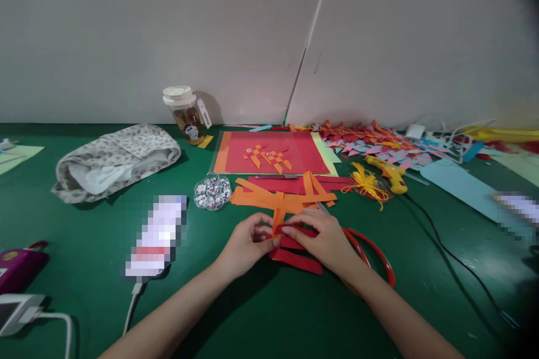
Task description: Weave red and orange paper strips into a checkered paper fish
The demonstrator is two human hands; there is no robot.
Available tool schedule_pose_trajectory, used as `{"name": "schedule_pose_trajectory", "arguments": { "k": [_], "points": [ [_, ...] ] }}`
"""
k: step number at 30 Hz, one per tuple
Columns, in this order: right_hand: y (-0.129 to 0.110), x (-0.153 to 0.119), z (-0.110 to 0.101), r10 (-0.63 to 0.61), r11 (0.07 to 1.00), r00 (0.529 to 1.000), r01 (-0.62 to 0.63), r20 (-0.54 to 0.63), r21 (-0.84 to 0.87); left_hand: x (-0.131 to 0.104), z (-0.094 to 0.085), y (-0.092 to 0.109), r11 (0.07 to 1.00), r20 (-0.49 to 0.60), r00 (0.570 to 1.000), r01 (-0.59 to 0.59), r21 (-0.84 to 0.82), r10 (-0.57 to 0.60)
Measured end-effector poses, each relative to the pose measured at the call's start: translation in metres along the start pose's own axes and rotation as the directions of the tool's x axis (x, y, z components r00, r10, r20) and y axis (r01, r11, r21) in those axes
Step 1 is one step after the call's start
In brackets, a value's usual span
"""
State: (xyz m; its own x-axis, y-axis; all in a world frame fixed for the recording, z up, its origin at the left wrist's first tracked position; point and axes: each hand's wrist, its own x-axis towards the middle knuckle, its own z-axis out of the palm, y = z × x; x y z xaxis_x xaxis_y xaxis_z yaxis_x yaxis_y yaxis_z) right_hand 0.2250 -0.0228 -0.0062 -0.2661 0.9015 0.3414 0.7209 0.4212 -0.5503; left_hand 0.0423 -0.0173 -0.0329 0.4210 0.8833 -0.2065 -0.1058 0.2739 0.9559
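Between both hands [248, 240], paper strips [278, 220].

Paper strips [297, 262] on the table [236, 320], things all around
Left hand [248, 241] and right hand [324, 235] meet at the strips; more strips [256, 197] lie beyond, then a sheet [311, 151] bearing two paper fish [278, 158]; left of the sheet stands a cup [183, 118], farther left a cloth [143, 140] with a phone [155, 235] before it; right, a glue gun [389, 174], scraps [357, 137] behind it by the partition [168, 28].
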Motion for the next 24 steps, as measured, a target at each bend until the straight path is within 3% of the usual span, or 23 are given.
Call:
{"name": "schedule_pose_trajectory", "arguments": {
  "k": [8, 14, 18, 24],
  "points": [
    [-0.004, 0.0, -0.001, 0.001, 1.0, 1.0, -0.001, 0.02, 0.019, -0.001, 0.002, 0.001, 1.0, 0.01, 1.0, -0.006, 0.024, 0.006],
    [0.002, 0.0, -0.007, 0.206, 0.96, 0.969, -0.227, 0.136, 0.162, 0.0, -0.003, 0.006, 0.999, -0.049, 0.998, -0.036, -0.024, 0.035],
    [0.009, 0.002, -0.012, 0.272, 0.914, 0.946, -0.311, 0.173, 0.26, 0.002, -0.008, 0.012, 0.998, -0.082, 0.996, -0.032, -0.062, 0.027],
    [0.012, 0.006, -0.011, 0.377, 0.768, 0.899, -0.439, 0.224, 0.466, 0.004, -0.013, 0.017, 0.994, -0.087, 0.995, -0.05, -0.092, 0.042]
  ]
}}
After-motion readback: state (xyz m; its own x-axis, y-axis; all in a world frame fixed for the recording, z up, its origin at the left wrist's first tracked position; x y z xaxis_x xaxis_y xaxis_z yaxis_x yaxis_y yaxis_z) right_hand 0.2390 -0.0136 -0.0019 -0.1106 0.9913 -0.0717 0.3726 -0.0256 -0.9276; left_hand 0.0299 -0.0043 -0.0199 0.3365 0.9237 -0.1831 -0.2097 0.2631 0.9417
